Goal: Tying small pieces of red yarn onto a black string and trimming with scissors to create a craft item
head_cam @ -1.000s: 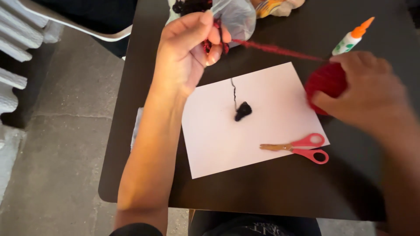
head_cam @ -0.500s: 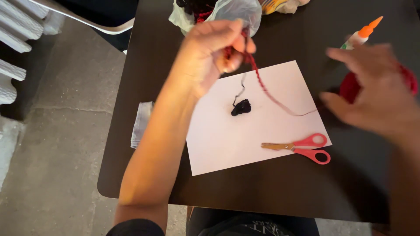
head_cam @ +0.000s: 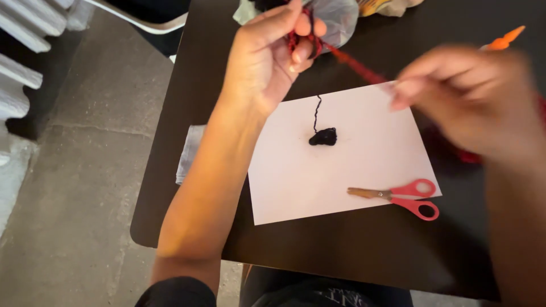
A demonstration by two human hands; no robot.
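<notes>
We seem to be in a home, at a small craft corner rather than a workshop or office. We sit at a dark table (head_cam: 170, 170) that stands on a bare grey floor (head_cam: 74, 216) of worn concrete or stone, with a crack running across it. At the far left we see the white ribs of a radiator (head_cam: 23, 74), a fixture of a lived-in room. On the table lie household craft things: a white sheet of paper (head_cam: 341, 170), small red-handled scissors (head_cam: 401, 196), a scrap of black yarn (head_cam: 323, 136), and the orange tip of a glue bottle (head_cam: 503, 40). A clear plastic bag (head_cam: 338, 17) lies at the table's far edge.
</notes>
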